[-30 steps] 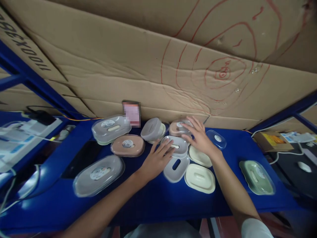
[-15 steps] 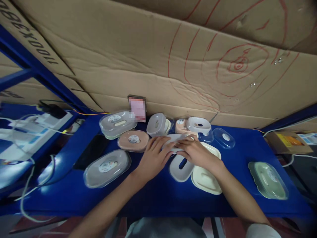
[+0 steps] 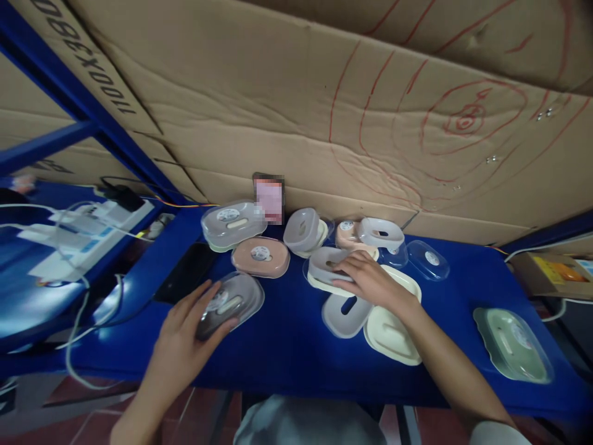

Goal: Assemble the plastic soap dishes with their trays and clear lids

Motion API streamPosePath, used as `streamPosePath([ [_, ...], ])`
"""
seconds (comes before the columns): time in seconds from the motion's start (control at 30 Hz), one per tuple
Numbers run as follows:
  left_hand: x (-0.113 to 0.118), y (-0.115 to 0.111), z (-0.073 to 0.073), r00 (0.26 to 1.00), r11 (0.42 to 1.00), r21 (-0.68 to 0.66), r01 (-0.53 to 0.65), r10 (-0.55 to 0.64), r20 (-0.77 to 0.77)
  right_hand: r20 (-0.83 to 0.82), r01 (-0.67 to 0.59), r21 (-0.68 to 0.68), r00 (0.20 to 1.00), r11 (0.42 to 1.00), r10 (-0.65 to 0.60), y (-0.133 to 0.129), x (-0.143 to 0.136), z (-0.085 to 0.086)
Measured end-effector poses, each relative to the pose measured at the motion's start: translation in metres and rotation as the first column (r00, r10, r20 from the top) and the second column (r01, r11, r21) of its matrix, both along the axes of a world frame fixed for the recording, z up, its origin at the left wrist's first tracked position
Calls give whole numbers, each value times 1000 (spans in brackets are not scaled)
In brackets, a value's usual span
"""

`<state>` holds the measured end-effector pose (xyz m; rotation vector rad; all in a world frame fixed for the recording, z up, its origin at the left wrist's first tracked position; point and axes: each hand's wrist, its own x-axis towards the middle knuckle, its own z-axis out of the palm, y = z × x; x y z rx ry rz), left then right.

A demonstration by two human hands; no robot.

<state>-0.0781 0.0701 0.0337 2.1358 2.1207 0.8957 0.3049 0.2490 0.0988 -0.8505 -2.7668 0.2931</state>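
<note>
My left hand [image 3: 185, 330] lies over the near-left end of a grey oval plastic box with a clear lid [image 3: 248, 293]. Its fingers are spread and its thumb is on the near side. My right hand [image 3: 370, 281] grips the right end of a grey slotted oval tray [image 3: 324, 264], fingers by the slot and thumb at the near edge. This tray sits over a cream oval piece [image 3: 319, 285]. Just nearer lie another grey slotted piece [image 3: 336, 318] and a cream oval piece [image 3: 389, 337].
A pink lidded box [image 3: 273, 258] and a large clear-lidded box [image 3: 231, 230] stand at left. More grey and pink pieces [image 3: 377, 230] and clear lids [image 3: 430, 262] are at the back. A green lidded box [image 3: 514, 346] sits right. Cardboard [image 3: 278, 123] walls the back; a power strip [image 3: 92, 238] lies left.
My left hand has left the grey tray in the middle and moved left to the clear-lidded grey box. My right hand stays at the tray, which now sits lower. The view has shifted slightly.
</note>
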Motion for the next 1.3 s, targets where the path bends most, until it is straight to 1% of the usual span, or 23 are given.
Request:
streamPosePath([
  [0.07, 14, 5, 0, 998, 1000, 10, 5, -6, 69, -7, 29, 34, 1000, 999, -29, 2, 4, 4],
  [0.2, 52, 10, 0, 988, 998, 55, 24, -32, 150, 16, 127, 158, 991, 979, -131, -2, 15, 26],
  [0.3, 83, 18, 4, 978, 992, 90, 85, -100, 181, 11, 189, 230, 980, 955, -196, -12, 13, 38],
  [0.33, 94, 24, 7, 976, 988, 99, 117, -133, 171, 2, 182, 230, 982, 956, -187, -17, 9, 38],
  [0.37, 104, 31, 10, 974, 983, 104, 154, -169, 149, -5, 149, 214, 988, 965, -151, -21, 5, 38],
  [0.47, 131, 57, 21, 957, 960, 114, 256, -268, 109, -13, -47, 138, 999, 989, 49, -30, -7, 29],
  [0.53, 142, 70, 27, 942, 948, 114, 298, -312, 125, -23, -123, 137, 992, 983, 127, -30, -11, 22],
  [0.6, 144, 73, 31, 943, 950, 117, 291, -306, 133, -48, -116, 164, 991, 980, 126, -24, -8, 17],
  [0.63, 142, 69, 32, 949, 953, 119, 277, -291, 121, -62, -92, 178, 993, 980, 104, -20, -5, 16],
  [0.7, 132, 53, 29, 961, 958, 109, 267, -273, 51, -79, -13, 194, 996, 981, 28, -10, 5, 16],
  [0.77, 119, 32, 21, 949, 949, 55, 310, -305, -75, -76, 107, 200, 993, 974, -93, 0, 15, 18],
  [0.83, 107, 14, 11, 924, 938, -4, 348, -343, -168, -59, 213, 191, 977, 958, -206, 4, 20, 19],
  [0.87, 103, 7, 6, 915, 933, -15, 361, -357, -188, -52, 238, 185, 971, 953, -232, 4, 20, 20],
  [0.9, 100, 3, 2, 910, 928, -13, 372, -367, -193, -46, 236, 181, 972, 955, -232, 2, 18, 20],
  [0.93, 98, 1, -1, 909, 925, -2, 380, -374, -184, -39, 205, 176, 979, 963, -201, -2, 14, 20],
  [0.97, 98, 0, -4, 910, 923, 8, 385, -379, -166, -30, 147, 168, 989, 975, -144, -8, 9, 20],
  [1.03, 98, 4, -6, 910, 917, 15, 399, -394, -127, -10, -17, 140, 1000, 990, 19, -24, -5, 17],
  [1.1, 99, 8, -6, 906, 910, 20, 415, -411, -99, 19, -154, 117, 988, 981, 152, -42, -21, 10],
  [1.17, 101, 8, -6, 906, 907, 53, 418, -412, -91, 51, -206, 125, 978, 970, 201, -57, -35, 1],
  [1.2, 103, 6, -7, 921, 918, 92, 387, -380, -86, 64, -209, 139, 977, 968, 202, -62, -40, -2],
  [1.27, 108, -4, -8, 965, 941, 214, 261, -256, -52, 70, -209, 157, 977, 965, 200, -66, -46, -6],
  [1.3, 111, -10, -9, 980, 941, 275, 197, -196, -30, 60, -219, 158, 975, 963, 212, -66, -46, -5],
])
